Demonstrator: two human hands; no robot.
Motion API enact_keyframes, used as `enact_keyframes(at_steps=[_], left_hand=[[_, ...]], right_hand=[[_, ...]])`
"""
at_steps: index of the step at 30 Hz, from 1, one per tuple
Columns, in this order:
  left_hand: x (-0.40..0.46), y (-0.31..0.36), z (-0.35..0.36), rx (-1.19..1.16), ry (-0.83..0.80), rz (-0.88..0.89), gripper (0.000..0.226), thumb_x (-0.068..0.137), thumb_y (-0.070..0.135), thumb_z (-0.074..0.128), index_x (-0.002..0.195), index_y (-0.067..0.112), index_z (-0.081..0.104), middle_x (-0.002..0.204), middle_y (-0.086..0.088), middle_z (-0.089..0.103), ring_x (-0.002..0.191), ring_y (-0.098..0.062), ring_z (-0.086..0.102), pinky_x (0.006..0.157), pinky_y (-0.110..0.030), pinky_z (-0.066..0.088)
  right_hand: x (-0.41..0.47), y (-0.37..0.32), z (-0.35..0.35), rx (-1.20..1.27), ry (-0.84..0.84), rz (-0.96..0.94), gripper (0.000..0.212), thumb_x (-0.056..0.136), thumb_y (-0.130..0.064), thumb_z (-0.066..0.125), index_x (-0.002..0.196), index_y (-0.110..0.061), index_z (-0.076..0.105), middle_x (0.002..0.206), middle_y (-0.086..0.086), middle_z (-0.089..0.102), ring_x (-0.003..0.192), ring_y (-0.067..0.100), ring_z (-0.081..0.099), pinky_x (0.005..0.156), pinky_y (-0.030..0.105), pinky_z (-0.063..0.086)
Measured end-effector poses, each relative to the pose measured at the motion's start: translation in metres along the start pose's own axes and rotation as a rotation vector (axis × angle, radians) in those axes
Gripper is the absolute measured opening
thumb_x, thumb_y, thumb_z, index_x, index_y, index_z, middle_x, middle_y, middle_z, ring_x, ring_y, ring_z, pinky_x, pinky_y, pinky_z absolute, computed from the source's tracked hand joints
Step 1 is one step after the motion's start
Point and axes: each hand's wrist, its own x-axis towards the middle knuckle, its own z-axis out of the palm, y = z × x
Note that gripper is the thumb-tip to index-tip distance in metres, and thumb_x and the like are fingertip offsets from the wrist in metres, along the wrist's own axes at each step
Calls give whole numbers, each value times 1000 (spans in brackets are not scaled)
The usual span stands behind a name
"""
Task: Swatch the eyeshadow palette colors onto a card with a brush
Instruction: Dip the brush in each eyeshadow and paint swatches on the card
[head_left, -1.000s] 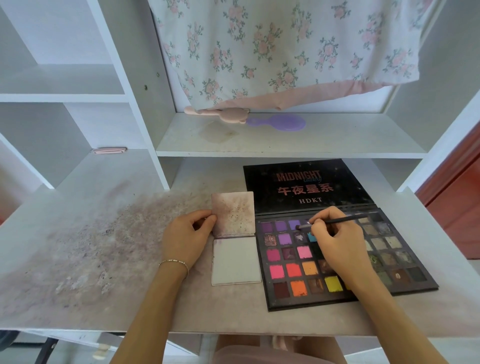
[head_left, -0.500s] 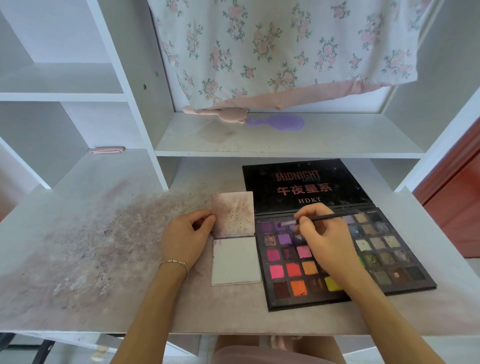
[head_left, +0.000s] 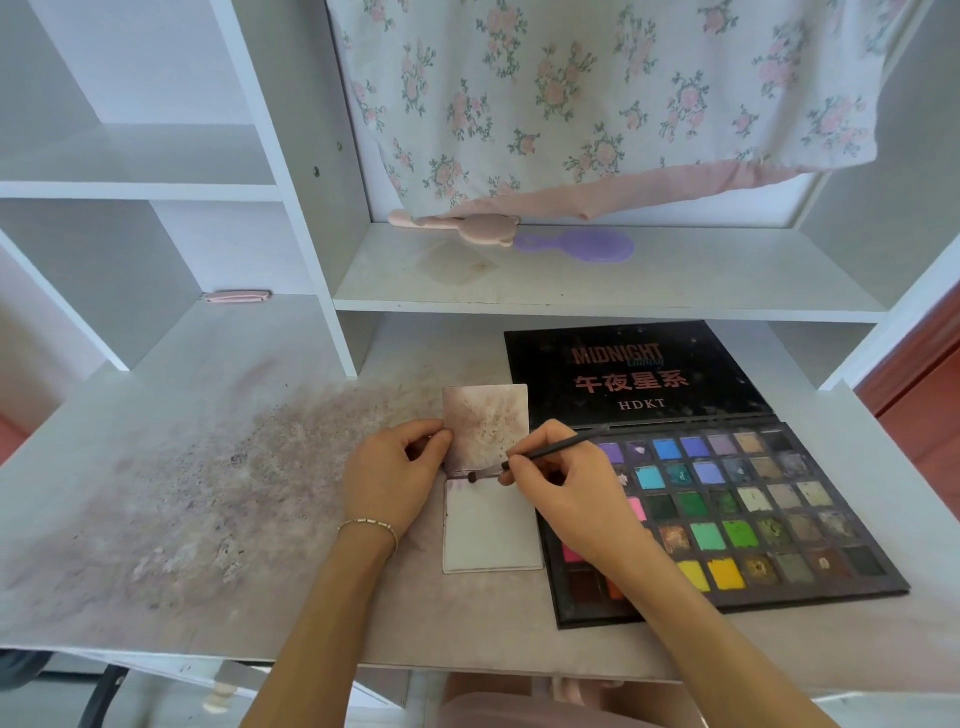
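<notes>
The brush (head_left: 540, 454), thin and dark-handled, is pinched in the fingers of the right hand (head_left: 563, 499), and its tip rests at the top edge of the white card (head_left: 491, 530), close to that card's upper left corner, where a faint mauve smear shows. The card lies flat near the middle of the desk (head_left: 208, 519), a little back from the front edge. Touching its top edge is a second card (head_left: 485, 423), mottled with pinkish-brown powder. The left hand (head_left: 395, 478) has its thumb and curled fingers on that stained card's left edge, holding it down; a thin bracelet (head_left: 370, 526) circles the wrist.

Just to the right of the cards, touching or nearly so, sits the open eyeshadow palette (head_left: 748, 514), its pans running from purples and blues through greens, yellows and dull browns, several worn down to the metal. The right forearm crosses its left columns. Its black lid (head_left: 634, 374) lies folded back flat toward the rear and reads "MIDNIGHT", with a smaller script word I cannot make out, then "午夜星系" and "HDKT".

The left half of the desk is dusted with purplish-grey powder. On the shelf (head_left: 597, 291) above lie a pink bear-shaped brush (head_left: 467, 226) and a purple hairbrush (head_left: 587, 245), touching end to end, under a hanging floral cloth (head_left: 597, 93). A pink clip (head_left: 237, 296) rests at the back left.
</notes>
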Motion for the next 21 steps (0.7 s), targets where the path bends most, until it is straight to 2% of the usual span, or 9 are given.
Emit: enact_keyframes(at_steps=[5,9,14,21], left_hand=[[-1,1,0,2,3,-2,11,83,20,63,87,22,73,75,12,65,74,-12,60,72,-26,47],[0,2,0,15,-3,-6,12,83,21,62,88,23,73,74,15,62,73,-9,58,71,-25,46],[0,2,0,17,5,-4,11,83,21,63,86,21,73,78,7,68,72,-11,58,71,-25,46],[0,1,0,25,-2,8,13,84,22,62,90,22,73,72,20,58,70,-3,55,65,-13,40]], right_hand=[[0,1,0,-19,-10,-6,16,84,-16,58,76,-28,54,74,-4,68,73,6,64,63,13,49],[1,2,1,-66,-26,-10,15,84,-18,57,76,-30,53,79,-1,67,77,12,63,68,20,53],[0,2,0,-83,-46,3,17,83,-18,57,75,-32,53,78,-3,66,79,13,64,72,27,55],[1,2,1,-90,-33,-13,17,85,-17,57,76,-32,52,80,-1,66,79,12,64,72,23,54]])
